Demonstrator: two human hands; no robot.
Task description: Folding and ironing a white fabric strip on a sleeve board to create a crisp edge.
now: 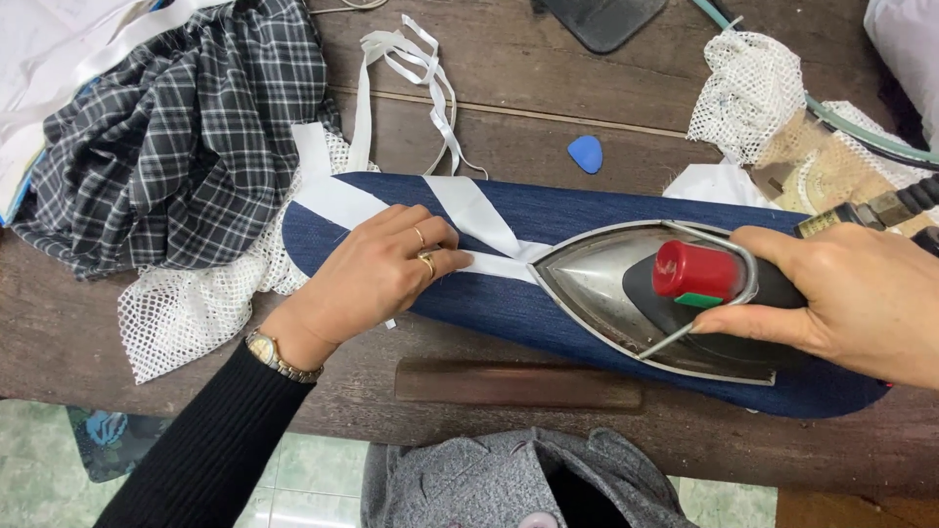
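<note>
On blue pressing pad: left hand lying flat, pinning white strip; right hand closed round iron, pressing fold; next, keeping fingers clear of tip.

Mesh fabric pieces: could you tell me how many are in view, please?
2: one white mesh piece beside the left wrist under the checked cloth; another at the table's upper right. More may be hidden.

No packages, labels, signs, screens.
</note>
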